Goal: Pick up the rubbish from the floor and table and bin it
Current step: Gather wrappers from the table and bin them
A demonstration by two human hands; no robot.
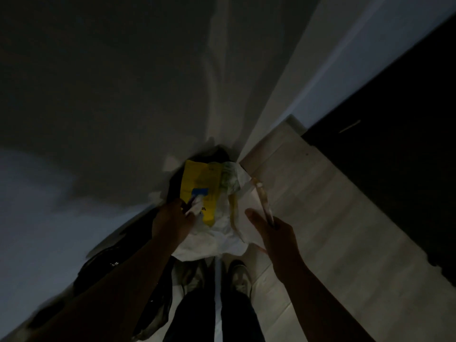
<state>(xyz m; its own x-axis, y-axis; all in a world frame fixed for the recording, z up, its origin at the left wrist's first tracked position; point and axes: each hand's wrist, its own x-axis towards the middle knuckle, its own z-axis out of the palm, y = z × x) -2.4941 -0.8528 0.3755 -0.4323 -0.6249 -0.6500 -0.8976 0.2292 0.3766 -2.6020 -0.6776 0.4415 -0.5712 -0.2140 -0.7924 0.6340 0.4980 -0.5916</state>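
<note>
The scene is dim. A white plastic rubbish bag (217, 240) stands open on the floor in a wall corner, just beyond my feet. Inside it lie a yellow packet with a blue patch (201, 188) and a pale green crumpled wrapper (229, 180). My left hand (170, 218) is at the bag's left rim, fingers closed on the rim and a small whitish scrap (195, 206). My right hand (274, 233) is at the bag's right side and pinches a thin stretched strip, the bag's handle (264, 203), with thumb spread.
Pale walls meet in the corner behind the bag. Light tiled floor (320, 218) runs to the right, bordered by a dark cabinet or door (394, 144). Dark bags or clothing (111, 267) lie along the left wall. My shoes (240, 275) stand just short of the bag.
</note>
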